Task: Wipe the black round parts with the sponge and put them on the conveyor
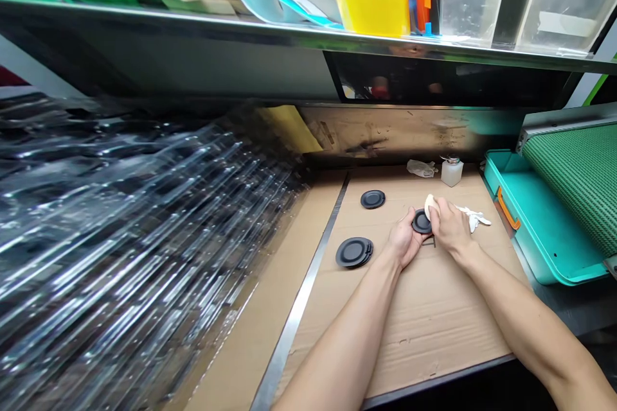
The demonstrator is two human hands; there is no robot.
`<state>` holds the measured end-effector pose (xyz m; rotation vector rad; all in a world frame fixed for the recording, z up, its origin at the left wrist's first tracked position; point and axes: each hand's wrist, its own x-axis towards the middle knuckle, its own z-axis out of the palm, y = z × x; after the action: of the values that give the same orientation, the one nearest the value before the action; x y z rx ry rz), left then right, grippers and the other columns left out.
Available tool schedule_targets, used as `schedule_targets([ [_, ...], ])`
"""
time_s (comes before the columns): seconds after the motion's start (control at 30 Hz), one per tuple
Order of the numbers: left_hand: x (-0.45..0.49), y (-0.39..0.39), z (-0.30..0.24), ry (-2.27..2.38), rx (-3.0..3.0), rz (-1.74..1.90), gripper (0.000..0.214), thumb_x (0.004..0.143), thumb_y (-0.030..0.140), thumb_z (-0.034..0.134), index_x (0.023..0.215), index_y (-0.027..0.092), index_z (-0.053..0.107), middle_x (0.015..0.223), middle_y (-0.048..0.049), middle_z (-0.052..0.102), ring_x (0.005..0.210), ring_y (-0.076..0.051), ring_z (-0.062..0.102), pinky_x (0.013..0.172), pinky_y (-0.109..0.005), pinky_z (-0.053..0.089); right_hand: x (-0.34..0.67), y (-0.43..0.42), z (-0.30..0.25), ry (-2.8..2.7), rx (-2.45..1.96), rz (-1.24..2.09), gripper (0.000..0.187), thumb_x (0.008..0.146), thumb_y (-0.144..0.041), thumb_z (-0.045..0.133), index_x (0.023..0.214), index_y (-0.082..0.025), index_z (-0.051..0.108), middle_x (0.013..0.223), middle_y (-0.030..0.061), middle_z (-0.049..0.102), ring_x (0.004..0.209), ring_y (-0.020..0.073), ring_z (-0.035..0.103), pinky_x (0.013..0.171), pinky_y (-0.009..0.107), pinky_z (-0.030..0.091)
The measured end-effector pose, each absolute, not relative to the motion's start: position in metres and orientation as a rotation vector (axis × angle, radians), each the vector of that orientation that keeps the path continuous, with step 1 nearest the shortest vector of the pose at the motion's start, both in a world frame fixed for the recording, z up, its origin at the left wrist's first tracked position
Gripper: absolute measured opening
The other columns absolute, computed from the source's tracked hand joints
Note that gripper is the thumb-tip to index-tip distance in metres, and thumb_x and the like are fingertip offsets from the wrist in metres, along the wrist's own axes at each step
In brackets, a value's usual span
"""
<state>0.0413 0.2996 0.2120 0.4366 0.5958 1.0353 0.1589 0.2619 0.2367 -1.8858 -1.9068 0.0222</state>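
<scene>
My left hand [403, 239] grips a small black round disc [421, 223] from below, fingers curled around its edge. My right hand [447, 225] is closed on a white cloth [471, 215] and presses a wad of it against the disc's top right. The cloth's loose end trails to the right on the cardboard. A short stack of the same black discs [354, 252] lies to the left of my hands. One single black disc [373, 199] lies farther back.
Brown cardboard [424, 321] covers the bench. A small white bottle [452, 171] and a crumpled plastic bag [421, 168] stand at the back. A teal tray [535, 225] and green conveyor belt [578, 186] are on the right. Stacked clear plastic trays [135, 231] fill the left. A shelf above carries a yellow bin [372, 10].
</scene>
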Motion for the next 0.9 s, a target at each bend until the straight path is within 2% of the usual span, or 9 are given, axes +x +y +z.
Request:
schedule_targets([
  [0.13,0.041,0.301,0.209,0.573,0.387,1.068,0.035,0.105,0.029,0.041,0.100,0.010,0.070,0.102,-0.0147,0.075,0.106,-0.023,0.070,0.100,-0.038,0.055,0.152,0.264,0.235,-2.044,-1.842,-0.006,0.040,0.106,-0.038,0.035,0.136,-0.020,0.055,0.119,0.0112,0.070,0.099,0.0222,0.068,0.080,0.028,0.048],
  [0.27,0.042,0.303,0.207,0.575,0.417,1.048,0.037,0.105,0.029,0.039,0.098,0.010,0.070,0.101,-0.0147,0.075,0.106,-0.024,0.070,0.099,-0.041,0.056,0.152,0.264,0.231,-1.947,-1.989,-0.073,0.043,0.107,-0.039,0.030,0.136,-0.019,0.055,0.113,0.0117,0.071,0.091,0.0225,0.069,0.075,0.029,0.048],
  [0.47,0.042,0.300,0.212,0.583,0.409,1.053,0.037,0.105,0.029,0.038,0.100,0.009,0.069,0.103,-0.0160,0.075,0.104,-0.024,0.071,0.097,-0.040,0.057,0.158,0.268,0.227,-1.966,-1.932,-0.084,0.041,0.107,-0.040,0.034,0.137,-0.020,0.054,0.117,0.0120,0.070,0.094,0.0223,0.069,0.076,0.029,0.049],
  [0.63,0.037,0.299,0.220,0.612,0.355,1.031,0.032,0.105,0.030,0.039,0.112,0.010,0.062,0.108,-0.0198,0.073,0.101,-0.027,0.072,0.084,-0.042,0.060,0.180,0.270,0.233,-1.681,-1.897,-0.058,0.036,0.105,-0.034,0.042,0.135,-0.020,0.055,0.123,0.0105,0.070,0.104,0.0235,0.069,0.084,0.030,0.050],
  [0.77,0.030,0.299,0.226,0.555,0.281,1.043,0.040,0.103,0.036,0.034,0.122,0.011,0.058,0.115,-0.0239,0.070,0.101,-0.031,0.072,0.074,-0.041,0.059,0.191,0.262,0.232,-1.608,-1.802,-0.062,0.036,0.102,-0.035,0.044,0.133,-0.019,0.057,0.122,0.0111,0.071,0.105,0.0239,0.069,0.084,0.030,0.050],
  [0.9,0.024,0.298,0.230,0.486,0.228,1.044,0.041,0.097,0.025,0.035,0.129,0.011,0.056,0.120,-0.0252,0.067,0.103,-0.033,0.071,0.074,-0.042,0.058,0.195,0.261,0.233,-1.583,-1.803,-0.046,0.037,0.101,-0.035,0.044,0.130,-0.019,0.058,0.119,0.0109,0.073,0.103,0.0244,0.069,0.083,0.031,0.049],
])
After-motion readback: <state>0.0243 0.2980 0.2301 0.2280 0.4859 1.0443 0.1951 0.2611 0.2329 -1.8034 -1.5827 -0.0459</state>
